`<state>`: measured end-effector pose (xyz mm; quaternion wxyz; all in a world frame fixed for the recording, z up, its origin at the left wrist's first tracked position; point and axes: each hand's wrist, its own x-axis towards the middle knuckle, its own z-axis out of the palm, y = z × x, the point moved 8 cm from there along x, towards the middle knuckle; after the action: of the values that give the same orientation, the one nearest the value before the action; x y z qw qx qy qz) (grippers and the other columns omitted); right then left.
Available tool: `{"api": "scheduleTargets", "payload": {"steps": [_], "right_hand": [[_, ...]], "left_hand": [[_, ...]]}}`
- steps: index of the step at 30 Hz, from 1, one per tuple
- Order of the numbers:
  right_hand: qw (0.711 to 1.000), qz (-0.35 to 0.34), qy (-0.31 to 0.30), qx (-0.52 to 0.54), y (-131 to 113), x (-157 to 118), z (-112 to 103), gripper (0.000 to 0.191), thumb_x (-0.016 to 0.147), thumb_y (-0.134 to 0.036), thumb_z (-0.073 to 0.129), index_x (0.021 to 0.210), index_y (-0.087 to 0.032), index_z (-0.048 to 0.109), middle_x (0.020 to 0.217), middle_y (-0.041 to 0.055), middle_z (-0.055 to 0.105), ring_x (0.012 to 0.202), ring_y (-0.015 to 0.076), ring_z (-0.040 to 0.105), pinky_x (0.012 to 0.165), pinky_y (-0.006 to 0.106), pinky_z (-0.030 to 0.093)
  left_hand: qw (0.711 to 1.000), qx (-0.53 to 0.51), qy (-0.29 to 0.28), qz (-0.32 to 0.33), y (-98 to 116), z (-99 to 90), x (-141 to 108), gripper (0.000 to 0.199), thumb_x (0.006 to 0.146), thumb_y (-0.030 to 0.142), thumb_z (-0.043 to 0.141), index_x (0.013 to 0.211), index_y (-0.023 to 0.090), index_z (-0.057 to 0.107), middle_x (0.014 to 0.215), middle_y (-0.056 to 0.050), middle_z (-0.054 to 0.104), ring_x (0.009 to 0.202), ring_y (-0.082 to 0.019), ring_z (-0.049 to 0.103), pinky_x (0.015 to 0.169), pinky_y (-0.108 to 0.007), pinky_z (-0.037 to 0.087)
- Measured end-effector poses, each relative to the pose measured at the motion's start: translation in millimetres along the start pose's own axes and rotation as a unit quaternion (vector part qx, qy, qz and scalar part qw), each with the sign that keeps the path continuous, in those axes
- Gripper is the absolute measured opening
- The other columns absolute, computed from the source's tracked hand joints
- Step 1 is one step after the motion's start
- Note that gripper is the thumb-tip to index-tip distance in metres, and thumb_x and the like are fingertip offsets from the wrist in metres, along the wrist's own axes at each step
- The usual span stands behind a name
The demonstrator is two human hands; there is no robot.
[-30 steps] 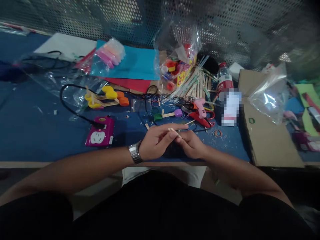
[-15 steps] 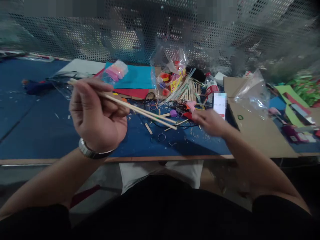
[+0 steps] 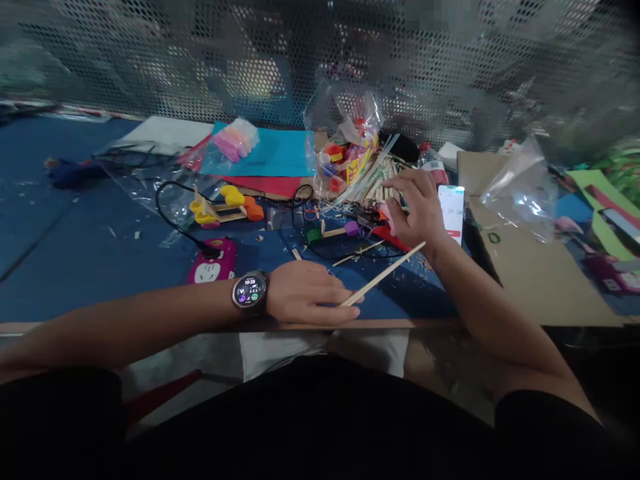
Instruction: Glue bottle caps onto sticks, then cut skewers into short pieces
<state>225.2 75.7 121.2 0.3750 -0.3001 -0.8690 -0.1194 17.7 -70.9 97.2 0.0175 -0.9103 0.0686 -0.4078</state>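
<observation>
Low over the table's front edge, my left hand [image 3: 313, 293] is closed on the near end of a thin pale wooden stick [image 3: 387, 273], which slants up to the right. My right hand [image 3: 416, 208] reaches over the pink glue gun [image 3: 387, 217], fingers apart, near the pile of wooden sticks [image 3: 383, 181]. Whether it touches the glue gun is hard to tell. A red-handled tool [image 3: 393, 238] lies just below it. Left of that sits a small stick piece with a purple cap [image 3: 352, 229] and a green cap [image 3: 315, 235].
A purple power strip [image 3: 215, 260] with a black cable stands left, near yellow and orange capped sticks [image 3: 233, 196]. Behind are blue paper [image 3: 280, 152] and a plastic bag of caps [image 3: 345, 157]. A lit phone [image 3: 451, 210], bottle [image 3: 433, 165] and cardboard [image 3: 545, 273] are at right.
My left hand has come down and right, turning palm down, with one stick now visible where two showed. My right hand has moved slightly up, its fingers more spread.
</observation>
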Motion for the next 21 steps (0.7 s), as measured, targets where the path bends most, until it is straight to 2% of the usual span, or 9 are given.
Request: {"api": "scheduleTargets", "payload": {"steps": [3, 6, 9, 13, 17, 21], "right_hand": [[0.999, -0.001, 0.025, 0.023, 0.5, -14.2, 3.2, 0.024, 0.114, -0.031, 0.054, 0.127, -0.024, 0.074, 0.117, 0.0128, 0.074, 0.111, 0.0318, 0.072, 0.1, 0.057, 0.059], [0.996, -0.038, 0.028, 0.08, -9.9, -20.8, 4.2, 0.018, 0.11, -0.024, 0.062, 0.12, -0.026, 0.076, 0.109, 0.0091, 0.076, 0.101, 0.0277, 0.073, 0.092, 0.051, 0.06], [0.988, -0.092, -0.031, 0.118, -32.9, -22.6, 7.4, 0.015, 0.107, -0.02, 0.068, 0.118, -0.024, 0.077, 0.104, 0.0078, 0.077, 0.095, 0.0247, 0.072, 0.087, 0.045, 0.06], [0.981, -0.134, -0.072, 0.122, -58.5, -23.5, 3.8, 0.009, 0.106, -0.018, 0.073, 0.113, -0.021, 0.078, 0.099, 0.0085, 0.08, 0.091, 0.0229, 0.072, 0.086, 0.042, 0.06], [0.972, -0.176, -0.105, 0.116, -80.6, -27.7, 9.3, 0.008, 0.108, -0.021, 0.076, 0.114, -0.017, 0.077, 0.1, 0.0072, 0.082, 0.09, 0.023, 0.07, 0.082, 0.041, 0.058], [0.956, -0.22, -0.157, 0.117, -99.5, -34.0, 22.4, 0.017, 0.104, -0.018, 0.082, 0.119, -0.012, 0.077, 0.106, 0.0081, 0.084, 0.099, 0.0272, 0.071, 0.085, 0.043, 0.057]], "left_hand": [[1.0, 0.022, -0.008, 0.003, 9.1, 10.6, -7.1, 0.021, 0.096, 0.03, 0.087, 0.115, 0.023, 0.084, 0.12, -0.009, 0.089, 0.094, -0.018, 0.085, 0.062, -0.027, 0.062], [0.999, 0.021, -0.009, -0.038, 10.9, 11.0, -7.2, 0.023, 0.095, 0.034, 0.09, 0.115, 0.025, 0.085, 0.124, -0.006, 0.088, 0.102, -0.02, 0.085, 0.064, -0.029, 0.064], [0.998, 0.004, -0.022, -0.066, 9.8, 9.4, -6.1, 0.021, 0.095, 0.032, 0.089, 0.114, 0.024, 0.087, 0.123, -0.004, 0.089, 0.103, -0.019, 0.086, 0.065, -0.029, 0.065], [0.997, -0.013, 0.005, -0.075, 10.2, 4.8, -5.7, 0.014, 0.097, 0.036, 0.085, 0.108, 0.029, 0.089, 0.119, 0.0, 0.089, 0.099, -0.018, 0.086, 0.061, -0.028, 0.064], [0.996, -0.058, 0.053, -0.04, 19.4, 2.4, -3.5, 0.012, 0.099, 0.036, 0.082, 0.104, 0.033, 0.092, 0.113, 0.003, 0.09, 0.091, -0.017, 0.084, 0.056, -0.027, 0.06], [0.997, -0.062, 0.037, -0.019, 24.4, 5.7, -1.8, 0.02, 0.105, 0.035, 0.073, 0.108, 0.036, 0.092, 0.114, 0.006, 0.09, 0.085, -0.014, 0.083, 0.055, -0.025, 0.06]]}}
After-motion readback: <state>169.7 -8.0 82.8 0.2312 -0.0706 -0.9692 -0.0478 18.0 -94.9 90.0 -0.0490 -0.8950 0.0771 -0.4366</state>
